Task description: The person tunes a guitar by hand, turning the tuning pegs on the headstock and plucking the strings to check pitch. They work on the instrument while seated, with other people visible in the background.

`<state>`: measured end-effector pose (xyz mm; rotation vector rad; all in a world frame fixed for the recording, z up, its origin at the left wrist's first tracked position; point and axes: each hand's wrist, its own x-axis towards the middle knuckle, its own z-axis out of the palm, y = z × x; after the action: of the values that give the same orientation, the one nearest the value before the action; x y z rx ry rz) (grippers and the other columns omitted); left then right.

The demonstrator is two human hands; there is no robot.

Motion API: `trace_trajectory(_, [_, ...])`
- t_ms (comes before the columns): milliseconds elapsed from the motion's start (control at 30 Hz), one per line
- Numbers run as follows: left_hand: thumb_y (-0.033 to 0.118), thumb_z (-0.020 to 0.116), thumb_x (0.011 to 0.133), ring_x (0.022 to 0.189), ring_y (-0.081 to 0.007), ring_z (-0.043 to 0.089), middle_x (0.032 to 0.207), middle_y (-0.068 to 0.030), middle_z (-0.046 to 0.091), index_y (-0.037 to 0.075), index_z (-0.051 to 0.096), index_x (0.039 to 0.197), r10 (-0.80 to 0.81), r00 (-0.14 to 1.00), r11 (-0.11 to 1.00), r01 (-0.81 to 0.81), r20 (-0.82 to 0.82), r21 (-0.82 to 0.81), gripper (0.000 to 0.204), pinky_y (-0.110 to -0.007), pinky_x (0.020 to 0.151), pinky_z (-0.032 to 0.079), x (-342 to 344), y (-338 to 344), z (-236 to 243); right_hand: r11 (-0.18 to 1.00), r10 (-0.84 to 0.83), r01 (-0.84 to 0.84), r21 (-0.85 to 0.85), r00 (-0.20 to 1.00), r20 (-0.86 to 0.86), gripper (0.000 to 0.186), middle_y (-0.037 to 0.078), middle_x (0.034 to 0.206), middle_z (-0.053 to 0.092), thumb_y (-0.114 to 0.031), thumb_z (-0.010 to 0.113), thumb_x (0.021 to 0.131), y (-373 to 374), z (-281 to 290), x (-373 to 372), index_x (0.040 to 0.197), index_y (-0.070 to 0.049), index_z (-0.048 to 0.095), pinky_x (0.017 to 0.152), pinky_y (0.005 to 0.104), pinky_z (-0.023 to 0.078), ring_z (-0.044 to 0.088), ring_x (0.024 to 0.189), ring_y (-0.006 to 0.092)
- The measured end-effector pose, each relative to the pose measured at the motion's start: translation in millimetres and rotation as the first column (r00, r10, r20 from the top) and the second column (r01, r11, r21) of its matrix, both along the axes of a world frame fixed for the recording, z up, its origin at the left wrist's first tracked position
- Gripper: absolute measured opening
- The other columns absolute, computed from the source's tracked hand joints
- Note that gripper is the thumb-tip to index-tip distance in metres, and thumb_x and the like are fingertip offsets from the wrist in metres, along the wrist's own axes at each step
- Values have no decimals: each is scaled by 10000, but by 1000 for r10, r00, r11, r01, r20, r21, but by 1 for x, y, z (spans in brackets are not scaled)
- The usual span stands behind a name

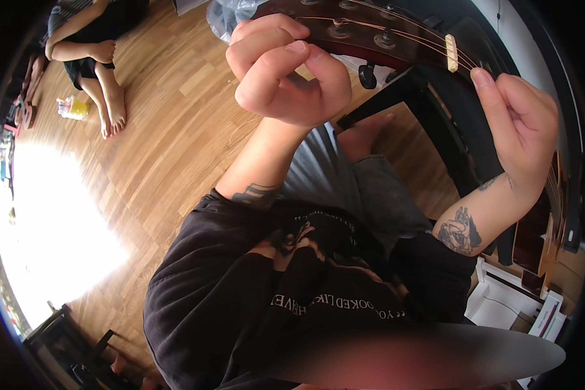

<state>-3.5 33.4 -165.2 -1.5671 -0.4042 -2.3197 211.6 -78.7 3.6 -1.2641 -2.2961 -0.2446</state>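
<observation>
A dark wooden guitar headstock [370,32] runs across the top, with metal tuning posts [385,39], a black tuning peg [366,77] and copper-coloured strings. A pale nut [451,53] sits at its right end. Beside the headstock's left part, my left hand [292,75] is closed, thumb and fingertips pinched where a thin guitar string [400,34] reaches them. Just past the nut, my right hand [523,120] is closed too, thumb against curled forefinger, at the strings. The exact grip between its fingertips is partly hidden.
Another person's bare legs [104,97] and folded arms show at the upper left, near a yellow cup [73,108] on the wooden floor [175,117]. A black frame [429,130] stands under the headstock. White equipment [500,302] is at the lower right.
</observation>
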Motion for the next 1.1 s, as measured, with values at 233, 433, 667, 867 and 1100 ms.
trace_trajectory(233, [59,902,693,970,-256,703,889,22,731,156,609,977,-293,930,953,302,-220,4,420,-395,824,449,-35,6,-6,1000,6,-6,15,1000,-3,431,21,586,311,-19,757,979,0,0,0,659,12,470,503,331,184,257,521,107])
trace_trajectory(433, [12,854,680,923,-239,680,800,-2,645,133,650,894,-213,976,977,213,-48,6,319,-384,812,446,-14,3,-6,1000,-14,14,2,1000,2,427,20,582,314,-17,761,974,-2,1,0,658,12,476,499,330,177,254,519,103])
trace_trajectory(667, [-104,662,804,886,-248,640,903,-89,572,53,488,1119,-97,994,995,96,-46,-29,393,-361,814,510,-6,-5,2,999,25,-26,-23,1000,-12,383,2,629,317,20,725,994,-2,-1,-1,693,15,487,543,321,176,243,572,92])
trace_trajectory(867, [194,1008,653,969,-237,699,910,30,717,158,647,883,-266,942,962,273,-204,6,429,-377,837,472,-37,8,-8,1000,29,-29,-5,1000,-1,396,2,628,315,5,728,997,-2,-1,0,691,12,477,542,321,177,242,572,96])
trace_trajectory(1100, [-28,787,883,794,-160,622,1018,-162,661,-14,549,1184,-47,925,969,-49,-376,-241,384,-258,690,501,-39,-15,-2,1000,2,-2,9,1000,12,423,19,578,319,-47,768,981,-2,2,1,662,8,496,496,326,184,260,514,107])
